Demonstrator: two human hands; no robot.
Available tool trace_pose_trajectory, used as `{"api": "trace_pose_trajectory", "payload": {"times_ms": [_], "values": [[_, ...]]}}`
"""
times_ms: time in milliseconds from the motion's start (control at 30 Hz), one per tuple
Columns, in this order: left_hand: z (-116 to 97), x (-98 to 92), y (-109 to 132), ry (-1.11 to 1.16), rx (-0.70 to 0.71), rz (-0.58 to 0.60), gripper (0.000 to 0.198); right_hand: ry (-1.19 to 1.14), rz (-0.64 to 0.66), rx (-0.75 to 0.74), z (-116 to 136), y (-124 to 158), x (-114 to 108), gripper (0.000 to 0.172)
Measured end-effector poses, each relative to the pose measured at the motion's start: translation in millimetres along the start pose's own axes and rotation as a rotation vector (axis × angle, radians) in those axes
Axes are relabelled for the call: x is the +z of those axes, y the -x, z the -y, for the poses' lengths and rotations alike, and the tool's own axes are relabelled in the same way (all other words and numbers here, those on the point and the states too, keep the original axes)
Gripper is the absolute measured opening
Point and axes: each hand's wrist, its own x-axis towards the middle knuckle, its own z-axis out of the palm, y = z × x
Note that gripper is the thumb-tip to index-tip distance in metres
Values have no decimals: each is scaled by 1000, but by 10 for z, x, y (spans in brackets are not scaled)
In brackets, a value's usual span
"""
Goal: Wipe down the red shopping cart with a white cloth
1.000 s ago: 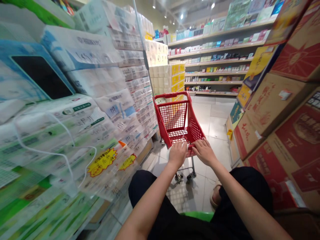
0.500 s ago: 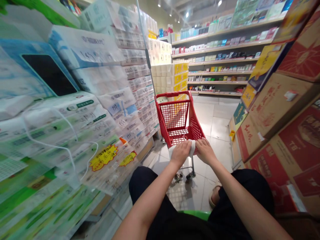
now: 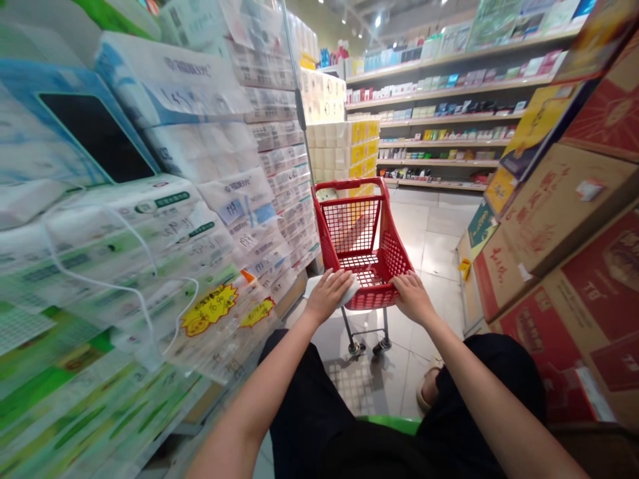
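Note:
A small red shopping cart (image 3: pixel 372 299) with a latticed plastic basket stands in front of my knees, its inside bare. At the basket's near left corner, my left hand (image 3: pixel 327 294) is closed over a white cloth (image 3: pixel 313 286), which sticks out on both sides of the fingers. The cloth looks thin, perhaps a wipe. My right hand (image 3: pixel 412 297) is wrapped over the near right corner of the rim, thumb side inward. Part of the rim under each hand is hidden.
Stacked tissue packs (image 3: pixel 234 199) rise on the left, with a phone (image 3: pixel 97 136) and a white cable (image 3: pixel 114 291) on them. Cardboard cartons (image 3: pixel 559 206) line the right. Stocked shelves (image 3: pixel 449 121) stand behind. A green seat (image 3: pixel 394 422) shows beneath me.
My left hand has slid left along the near rim with the white cloth, from the middle to the left corner. The right hand stays at the right corner.

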Motion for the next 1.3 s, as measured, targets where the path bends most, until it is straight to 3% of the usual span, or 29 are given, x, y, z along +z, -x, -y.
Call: {"api": "trace_pose_trajectory", "payload": {"times_ms": [167,233,400,533,733,833,900,1000,1200,1300], "values": [[-495,174,-202,87,-174,-64,49,41,-27,72,35,-18,44,27],[-669,275,-315,52,-225,-82,40,49,-39,87,21,-14,36,27],[-849,451,-569,-33,-225,-67,26,37,-52,78,-83,14,-8,27],[-727,414,-569,-30,-137,-34,26,7,-39,36,-193,30,-54,27],[-136,198,-356,40,147,-15,34,-66,-3,-28,-348,10,-104,27],[76,161,-345,78,156,-27,35,-73,-7,-27,-397,-6,-79,26],[84,193,-367,99,114,-42,33,-59,-12,-11,-405,-17,-54,25],[-117,298,-401,108,9,-88,28,-13,-15,23,-356,-31,-23,23],[-763,495,-470,52,-271,-173,26,74,-57,85,-139,1,7,30],[-796,461,-504,46,-276,-160,26,32,-63,50,-175,43,-7,35]]}}
